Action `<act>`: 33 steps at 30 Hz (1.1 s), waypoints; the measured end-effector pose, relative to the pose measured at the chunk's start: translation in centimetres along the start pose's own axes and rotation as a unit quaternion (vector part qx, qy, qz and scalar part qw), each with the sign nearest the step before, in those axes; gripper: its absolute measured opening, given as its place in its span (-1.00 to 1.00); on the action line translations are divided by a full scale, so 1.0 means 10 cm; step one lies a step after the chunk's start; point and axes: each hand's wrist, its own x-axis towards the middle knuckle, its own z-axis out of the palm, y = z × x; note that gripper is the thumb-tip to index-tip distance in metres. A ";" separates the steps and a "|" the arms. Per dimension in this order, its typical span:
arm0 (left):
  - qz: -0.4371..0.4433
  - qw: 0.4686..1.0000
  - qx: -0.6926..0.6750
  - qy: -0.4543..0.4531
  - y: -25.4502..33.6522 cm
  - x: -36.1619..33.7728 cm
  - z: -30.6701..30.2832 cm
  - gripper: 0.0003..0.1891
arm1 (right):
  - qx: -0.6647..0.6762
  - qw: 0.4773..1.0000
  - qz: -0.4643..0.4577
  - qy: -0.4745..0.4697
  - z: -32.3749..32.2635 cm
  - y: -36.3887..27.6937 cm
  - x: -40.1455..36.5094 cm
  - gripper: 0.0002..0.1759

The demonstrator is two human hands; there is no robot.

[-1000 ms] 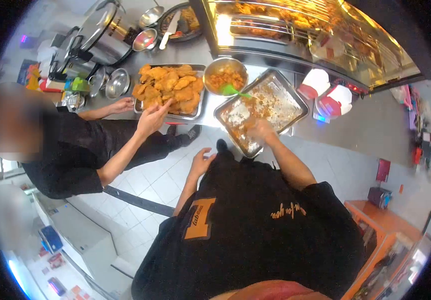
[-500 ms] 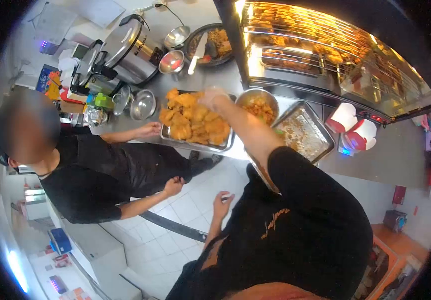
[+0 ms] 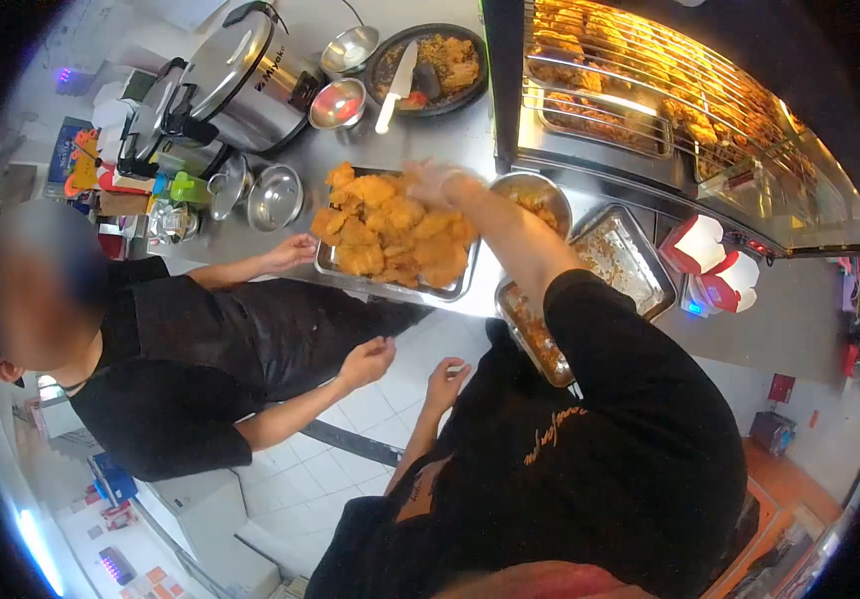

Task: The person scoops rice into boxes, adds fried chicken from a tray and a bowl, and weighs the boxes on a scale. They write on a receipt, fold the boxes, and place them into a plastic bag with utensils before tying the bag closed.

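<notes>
My right hand reaches over the upper right of a metal tray heaped with golden fried chicken pieces. Motion smears its fingers, so their grip is hidden. Low by my body, my left hand hangs with fingers loosely bent and nothing in it. A metal bowl of browned food stands beside my right forearm. Two more metal trays, one smeared with crumbs and one with brown residue, sit near my right arm.
A co-worker stands at left, one hand by the tray's left edge. Behind are a large cooker, metal bowls and a knife across a black dish. A heated display case and red-white boxes stand right.
My right hand stays over the chicken, still blurred. The co-worker's lower hand has shifted up and right, nearer to my left hand. The head view has shifted slightly.
</notes>
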 end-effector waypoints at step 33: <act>-0.002 0.995 -0.090 -0.033 0.00 -0.07 1.65 -0.64 | -0.167 0.896 0.372 0.175 0.21 2.38 -4.40 -0.54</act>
